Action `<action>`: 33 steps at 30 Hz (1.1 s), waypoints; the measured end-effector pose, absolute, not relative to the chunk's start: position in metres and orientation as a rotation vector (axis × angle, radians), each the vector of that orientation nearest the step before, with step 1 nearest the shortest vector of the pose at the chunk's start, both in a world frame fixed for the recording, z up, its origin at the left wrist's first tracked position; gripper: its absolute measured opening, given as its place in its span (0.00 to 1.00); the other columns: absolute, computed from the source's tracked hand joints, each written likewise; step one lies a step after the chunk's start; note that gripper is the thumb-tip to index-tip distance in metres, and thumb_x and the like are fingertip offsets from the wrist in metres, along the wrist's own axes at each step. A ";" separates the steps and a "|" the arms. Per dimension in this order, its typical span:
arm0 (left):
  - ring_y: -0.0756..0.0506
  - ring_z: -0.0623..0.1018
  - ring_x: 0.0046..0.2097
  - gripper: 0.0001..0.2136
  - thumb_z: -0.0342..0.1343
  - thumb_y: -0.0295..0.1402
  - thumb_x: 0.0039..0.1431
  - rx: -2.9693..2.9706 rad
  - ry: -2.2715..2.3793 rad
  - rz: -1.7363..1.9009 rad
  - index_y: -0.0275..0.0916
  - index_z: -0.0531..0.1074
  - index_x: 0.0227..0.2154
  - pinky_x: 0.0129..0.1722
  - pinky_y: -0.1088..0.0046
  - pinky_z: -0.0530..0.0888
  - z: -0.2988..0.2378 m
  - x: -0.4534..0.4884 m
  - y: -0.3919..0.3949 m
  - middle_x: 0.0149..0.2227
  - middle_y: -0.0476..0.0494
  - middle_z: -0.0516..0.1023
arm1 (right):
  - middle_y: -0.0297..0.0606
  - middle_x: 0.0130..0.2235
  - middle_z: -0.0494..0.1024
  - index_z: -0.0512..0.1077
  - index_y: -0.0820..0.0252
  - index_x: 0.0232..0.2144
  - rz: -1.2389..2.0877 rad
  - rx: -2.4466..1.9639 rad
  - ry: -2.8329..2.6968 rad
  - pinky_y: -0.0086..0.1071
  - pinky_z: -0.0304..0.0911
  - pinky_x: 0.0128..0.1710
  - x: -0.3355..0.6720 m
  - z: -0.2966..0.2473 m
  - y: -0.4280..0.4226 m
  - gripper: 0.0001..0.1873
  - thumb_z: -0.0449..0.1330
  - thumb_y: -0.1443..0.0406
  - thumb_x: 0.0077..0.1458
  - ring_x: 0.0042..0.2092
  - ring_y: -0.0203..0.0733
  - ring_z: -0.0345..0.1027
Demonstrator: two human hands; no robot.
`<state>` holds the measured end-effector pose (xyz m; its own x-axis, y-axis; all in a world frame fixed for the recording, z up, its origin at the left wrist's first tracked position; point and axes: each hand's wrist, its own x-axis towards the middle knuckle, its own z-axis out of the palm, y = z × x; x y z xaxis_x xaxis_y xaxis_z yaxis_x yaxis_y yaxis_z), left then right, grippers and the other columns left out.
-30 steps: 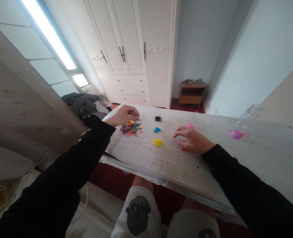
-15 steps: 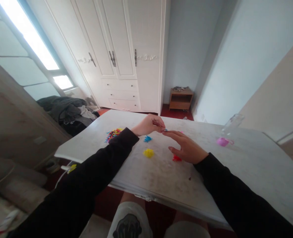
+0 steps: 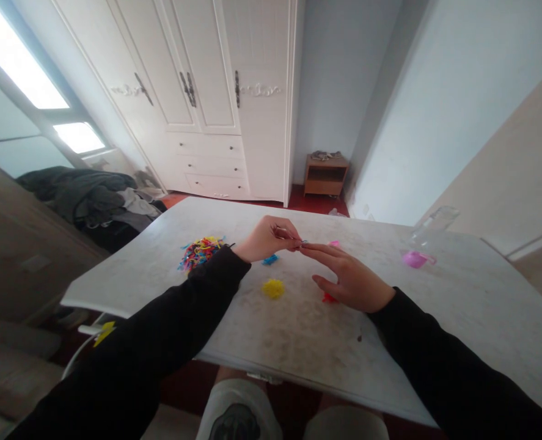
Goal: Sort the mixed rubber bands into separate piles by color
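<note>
My left hand is closed in a pinch above the table, a tiny bluish thing at its fingertips too small to name. My right hand reaches in from the other side, its fingers stretched out and the index fingertip meeting the left fingertips. Under the right palm a red pile shows in part. Nearer me lies a yellow pile of small strands. A blue pile sits just below my left hand, and a pink pile shows behind the right fingers.
A mixed multicoloured heap of small strands lies at the table's left. On the right are a clear glass bottle and a pink-purple item. Beyond the white table stand a wardrobe and a small wooden cabinet.
The view has shifted slightly, so more of the multicoloured heap shows. My hands keep nearly the same pose, fingertips together.
</note>
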<state>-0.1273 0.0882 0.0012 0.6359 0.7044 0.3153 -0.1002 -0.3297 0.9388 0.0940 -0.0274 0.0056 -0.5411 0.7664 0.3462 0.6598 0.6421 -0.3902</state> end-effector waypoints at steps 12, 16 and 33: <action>0.47 0.82 0.31 0.12 0.73 0.38 0.49 1.882 0.525 0.842 0.35 0.79 0.30 0.31 0.72 0.78 0.008 -0.138 0.091 0.29 0.42 0.82 | 0.45 0.63 0.75 0.70 0.51 0.64 0.254 -1.089 -2.354 0.56 0.66 0.64 0.090 0.006 -0.029 0.31 0.59 0.70 0.60 0.63 0.54 0.70; 0.51 0.75 0.27 0.07 0.68 0.33 0.51 2.119 0.624 0.787 0.35 0.82 0.31 0.27 0.75 0.70 0.017 -0.157 0.101 0.27 0.44 0.80 | 0.47 0.58 0.78 0.74 0.55 0.59 0.213 -1.118 -2.306 0.55 0.67 0.62 0.092 0.006 -0.028 0.25 0.59 0.70 0.60 0.60 0.54 0.72; 0.52 0.68 0.26 0.08 0.60 0.26 0.48 2.545 0.724 0.501 0.36 0.84 0.30 0.27 0.75 0.65 0.009 -0.170 0.113 0.26 0.48 0.78 | 0.48 0.53 0.81 0.75 0.59 0.53 0.223 -1.135 -2.278 0.55 0.69 0.59 0.090 0.007 -0.028 0.19 0.60 0.70 0.59 0.56 0.55 0.73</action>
<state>-0.1696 0.1130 0.0095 0.7967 0.5638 0.2178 0.4025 -0.7638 0.5046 0.0903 -0.0282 0.0066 -0.4707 0.7745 0.4226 0.6777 0.6241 -0.3888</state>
